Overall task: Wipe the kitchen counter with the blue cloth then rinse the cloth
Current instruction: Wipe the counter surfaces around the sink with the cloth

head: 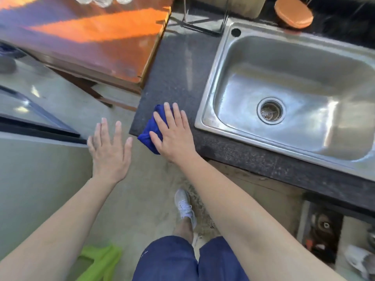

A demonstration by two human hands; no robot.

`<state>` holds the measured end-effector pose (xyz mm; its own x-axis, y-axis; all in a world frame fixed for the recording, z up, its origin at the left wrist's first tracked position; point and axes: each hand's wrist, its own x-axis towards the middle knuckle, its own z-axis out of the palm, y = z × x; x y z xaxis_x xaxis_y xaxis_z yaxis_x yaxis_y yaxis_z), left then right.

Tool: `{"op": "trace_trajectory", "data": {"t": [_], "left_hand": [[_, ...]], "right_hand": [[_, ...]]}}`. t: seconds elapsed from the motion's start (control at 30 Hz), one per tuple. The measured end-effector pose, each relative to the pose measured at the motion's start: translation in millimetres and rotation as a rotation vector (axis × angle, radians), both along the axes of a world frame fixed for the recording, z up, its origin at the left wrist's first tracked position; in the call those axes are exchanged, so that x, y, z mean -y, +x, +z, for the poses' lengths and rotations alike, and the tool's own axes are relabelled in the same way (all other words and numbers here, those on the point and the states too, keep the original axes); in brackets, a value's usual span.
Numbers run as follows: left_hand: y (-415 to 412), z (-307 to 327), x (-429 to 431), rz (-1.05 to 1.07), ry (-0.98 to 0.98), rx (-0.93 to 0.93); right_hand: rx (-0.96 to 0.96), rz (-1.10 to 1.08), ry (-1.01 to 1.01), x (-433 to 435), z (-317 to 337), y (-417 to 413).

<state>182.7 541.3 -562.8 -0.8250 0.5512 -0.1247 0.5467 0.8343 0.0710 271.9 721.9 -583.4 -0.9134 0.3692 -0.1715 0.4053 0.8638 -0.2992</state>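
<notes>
A folded blue cloth (151,129) lies on the near left corner of the dark speckled kitchen counter (178,69), partly overhanging the edge. My right hand (174,132) presses flat on top of the cloth, fingers spread, covering most of it. My left hand (109,147) hovers open in the air to the left of the counter corner, over the floor, holding nothing. A steel sink (290,51) with a round drain (271,110) is set in the counter just right of the cloth.
An orange-brown wooden table (91,37) abuts the counter's far left side. A round orange object (293,12) stands behind the sink. A metal rack foot (203,29) rests at the counter's back. A grey appliance (26,94) stands left; a green stool (99,262) is below.
</notes>
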Motion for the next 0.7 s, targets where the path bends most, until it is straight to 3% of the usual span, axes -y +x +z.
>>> {"op": "trace_trajectory", "data": {"t": [0.13,0.27,0.5,0.7], "left_hand": [[-10.7,0.4,-12.2,-0.062,0.008,0.014],[3.8,-5.8,-63.6,-0.183,0.084,0.069],[47.0,-14.7,-132.5,-0.426,0.108,0.133],[49.8,-19.8,-126.6,-0.508,0.009,0.166]], "right_hand": [[0.008,0.047,0.068,-14.3,1.4,4.8],[-0.007,0.028,0.125,-46.9,-0.8,90.0],[0.17,-0.374,0.161,-93.7,9.7,249.0],[0.148,-0.579,0.092,-66.5,5.2,181.9]]}}
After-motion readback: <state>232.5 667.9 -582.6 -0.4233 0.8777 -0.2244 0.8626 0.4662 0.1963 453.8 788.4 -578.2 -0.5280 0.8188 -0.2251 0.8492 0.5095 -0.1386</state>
